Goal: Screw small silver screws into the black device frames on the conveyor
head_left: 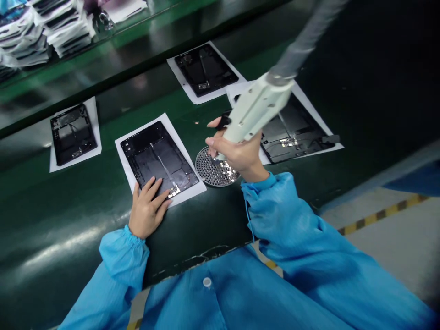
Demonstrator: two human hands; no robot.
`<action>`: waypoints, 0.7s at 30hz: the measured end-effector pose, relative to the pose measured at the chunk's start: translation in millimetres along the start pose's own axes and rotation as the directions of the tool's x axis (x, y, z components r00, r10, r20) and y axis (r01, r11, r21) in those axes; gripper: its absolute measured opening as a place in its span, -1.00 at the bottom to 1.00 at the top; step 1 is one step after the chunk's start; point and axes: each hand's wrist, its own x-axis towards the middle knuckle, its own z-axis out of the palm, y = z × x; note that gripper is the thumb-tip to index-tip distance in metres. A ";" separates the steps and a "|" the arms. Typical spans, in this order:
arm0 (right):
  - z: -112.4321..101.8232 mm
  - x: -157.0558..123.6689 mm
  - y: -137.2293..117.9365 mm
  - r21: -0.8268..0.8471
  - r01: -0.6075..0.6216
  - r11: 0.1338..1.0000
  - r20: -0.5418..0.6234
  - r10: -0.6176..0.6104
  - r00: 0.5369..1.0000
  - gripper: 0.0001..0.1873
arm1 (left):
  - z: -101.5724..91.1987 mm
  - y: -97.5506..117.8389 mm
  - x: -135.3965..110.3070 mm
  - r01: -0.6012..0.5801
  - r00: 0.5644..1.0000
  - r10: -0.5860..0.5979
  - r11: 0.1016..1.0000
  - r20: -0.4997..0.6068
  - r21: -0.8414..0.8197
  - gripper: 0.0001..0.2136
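Note:
My right hand (240, 153) is wrapped round a pale power screwdriver (256, 107) with a thick grey cable or sleeve at its upper end. Its tip points down over a round perforated screw tray (215, 172), where small shiny pieces lie on the right part. Fingers spread, my left hand (147, 206) lies on the lower end of an opened tablet housing (158, 160), black inside with a ribbon cable and a small board. White paper (122, 151) lies under this housing. Whether the screwdriver tip holds a screw is too small to tell.
More opened tablet housings lie on white sheets: one at left (74, 133), one behind (206, 71), and one at right (295, 123), partly hidden by the tool. Stacks of wrapped parts (65, 27) stand on the green bench's raised back strip. Yellow-black tape (381, 213) marks the floor.

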 end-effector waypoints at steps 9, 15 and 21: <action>63.7 -37.2 -28.4 0.156 -0.171 0.973 0.296 0.119 0.948 -0.78 | 0.9 -7.8 0.4 0.107 0.990 -0.123 0.974 -0.070 -0.198 -0.60; 82.5 -50.3 -17.4 0.098 -0.255 0.962 0.434 0.189 0.881 -0.70 | -16.2 -29.5 -9.1 0.365 0.838 -0.476 0.852 -0.266 -0.376 -0.72; 77.8 -54.5 -10.8 0.062 -0.204 0.977 0.457 0.154 0.876 -0.73 | -19.5 -41.4 -15.4 0.557 0.660 -0.741 0.592 -0.122 -0.582 -0.66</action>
